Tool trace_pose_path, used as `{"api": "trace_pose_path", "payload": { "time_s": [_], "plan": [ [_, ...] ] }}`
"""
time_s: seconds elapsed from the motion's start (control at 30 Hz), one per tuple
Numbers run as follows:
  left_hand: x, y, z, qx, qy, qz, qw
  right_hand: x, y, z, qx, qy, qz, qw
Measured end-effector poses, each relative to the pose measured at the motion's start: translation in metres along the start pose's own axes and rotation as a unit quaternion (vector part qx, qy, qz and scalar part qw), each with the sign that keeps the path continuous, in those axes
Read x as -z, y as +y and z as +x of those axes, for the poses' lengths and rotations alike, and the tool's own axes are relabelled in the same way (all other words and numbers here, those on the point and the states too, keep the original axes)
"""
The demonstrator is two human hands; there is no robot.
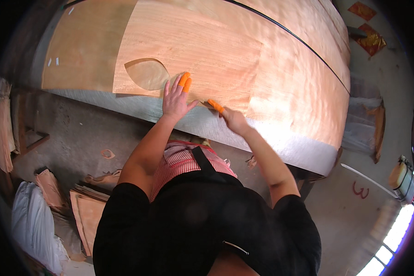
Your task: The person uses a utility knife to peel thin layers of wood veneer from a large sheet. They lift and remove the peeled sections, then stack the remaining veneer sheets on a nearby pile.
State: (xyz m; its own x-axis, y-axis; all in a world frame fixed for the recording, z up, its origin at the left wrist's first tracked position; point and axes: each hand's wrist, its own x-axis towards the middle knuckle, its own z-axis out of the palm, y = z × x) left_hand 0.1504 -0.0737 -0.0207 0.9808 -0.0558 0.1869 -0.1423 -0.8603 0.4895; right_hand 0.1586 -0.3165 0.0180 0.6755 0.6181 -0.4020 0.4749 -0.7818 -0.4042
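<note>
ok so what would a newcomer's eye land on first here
Probably the bright orange finger covers near the middle of the picture, two on the left hand and one on the right hand. Next is the leaf-shaped patch in the pale wood sheet, just left of the left hand. The glare on the metal table edge, right of the right hand, also stands out.

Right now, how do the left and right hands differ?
The left hand wears two orange finger covers; the right hand shows just one.
The left hand's fingers extend forward, back of the hand up; the right hand's covered finger points leftward, its other fingers mostly hidden.
Both are at the near edge of the thin wood sheet.
</note>
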Motion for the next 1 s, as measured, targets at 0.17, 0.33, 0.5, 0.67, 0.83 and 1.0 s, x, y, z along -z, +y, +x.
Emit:
{"api": "trace_pose_path", "payload": {
  "time_s": [0.17, 0.33, 0.5, 0.67, 0.83, 1.0],
  "plan": [
    [-0.002, 0.000, 0.001, 0.000, -0.014, 0.006, 1.000, 0.034, 0.010, 0.054, 0.128, -0.055, -0.155, 0.978],
    [-0.003, 0.000, 0.001, 0.005, -0.027, 0.023, 0.999, 0.034, 0.015, 0.067, 0.157, -0.065, -0.186, 0.968],
    [-0.004, 0.001, 0.001, 0.007, -0.014, 0.003, 1.000, 0.035, 0.034, 0.043, 0.118, -0.059, -0.118, 0.984],
    [-0.006, 0.003, 0.003, 0.002, 0.009, -0.005, 1.000, 0.016, 0.055, -0.015, -0.037, -0.039, -0.105, 0.993],
    [-0.006, 0.007, 0.003, -0.003, 0.009, 0.012, 1.000, -0.050, 0.048, -0.074, -0.209, 0.032, -0.007, 0.977],
    [-0.007, 0.009, 0.002, -0.007, 0.001, 0.039, 0.999, -0.092, 0.002, -0.109, -0.300, 0.131, 0.087, 0.941]
  ]
}}
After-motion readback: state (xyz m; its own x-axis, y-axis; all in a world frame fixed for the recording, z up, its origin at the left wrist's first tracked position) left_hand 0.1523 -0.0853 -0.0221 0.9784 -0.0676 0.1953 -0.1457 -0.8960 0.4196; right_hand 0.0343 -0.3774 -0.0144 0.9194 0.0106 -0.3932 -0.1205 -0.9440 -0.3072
